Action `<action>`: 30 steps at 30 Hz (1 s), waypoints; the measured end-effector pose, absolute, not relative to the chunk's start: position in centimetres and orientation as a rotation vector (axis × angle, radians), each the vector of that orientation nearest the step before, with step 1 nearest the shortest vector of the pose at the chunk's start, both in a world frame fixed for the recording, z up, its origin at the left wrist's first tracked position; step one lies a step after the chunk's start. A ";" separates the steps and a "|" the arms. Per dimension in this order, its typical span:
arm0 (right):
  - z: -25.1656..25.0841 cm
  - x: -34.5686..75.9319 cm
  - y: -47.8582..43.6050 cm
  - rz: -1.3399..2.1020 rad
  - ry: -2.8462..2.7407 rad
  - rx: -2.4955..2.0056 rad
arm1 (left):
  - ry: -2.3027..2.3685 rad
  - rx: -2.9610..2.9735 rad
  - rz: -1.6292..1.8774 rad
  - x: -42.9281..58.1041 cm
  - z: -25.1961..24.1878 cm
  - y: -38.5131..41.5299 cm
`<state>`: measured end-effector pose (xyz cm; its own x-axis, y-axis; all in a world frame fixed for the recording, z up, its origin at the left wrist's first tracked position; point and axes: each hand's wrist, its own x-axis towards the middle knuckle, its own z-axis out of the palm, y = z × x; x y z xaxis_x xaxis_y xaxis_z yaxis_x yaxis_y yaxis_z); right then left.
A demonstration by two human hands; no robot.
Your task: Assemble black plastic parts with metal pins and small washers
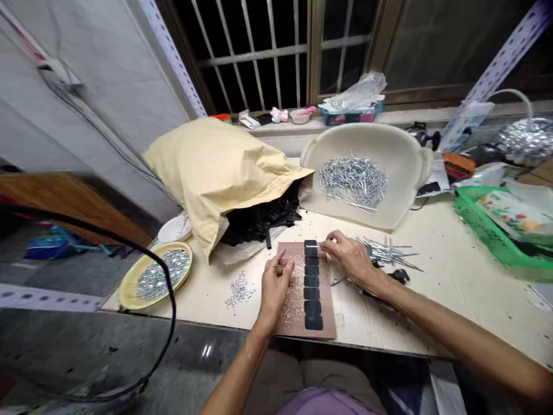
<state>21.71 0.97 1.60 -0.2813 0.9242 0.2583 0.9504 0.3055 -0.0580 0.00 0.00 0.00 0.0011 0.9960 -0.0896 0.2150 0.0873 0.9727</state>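
Observation:
A brown board (328, 317) lies flat at the table's front edge, with a column of black rectangular pieces (311, 294) along its right side. My right hand (348, 256) pinches a thin metal pin (311, 246) lying across the topmost black piece. Over the board's left part is my left hand (276, 282), thumb and fingertips drawn together; whatever they may hold is too small to make out. Small metal bits (239, 290) are scattered on the table left of that hand. Beyond my right hand lies a loose bunch of long metal pins (389, 253).
A yellow sack (216, 167) spills black plastic parts (263, 222) behind the board. More pins fill a white scoop-shaped basin (401, 173). At left, a yellow dish (125, 291) holds small metal pieces. A green basket (484, 248) stands right; a black cable (173, 311) loops at left.

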 end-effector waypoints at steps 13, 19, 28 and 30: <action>-2.2 22.6 -0.1 -0.049 -2.720 -1.009 | 1.576 1.567 1.117 -0.2 -2.9 -1.2; -0.9 22.8 0.5 0.021 -2.625 -1.147 | 1.578 1.470 1.096 0.0 -2.9 -1.2; -1.3 23.8 3.4 0.061 -2.468 -1.439 | 1.604 1.443 1.080 0.2 -2.9 -1.1; -1.4 24.4 5.5 0.041 -2.455 -1.496 | 1.609 1.450 1.063 0.2 -2.7 -1.1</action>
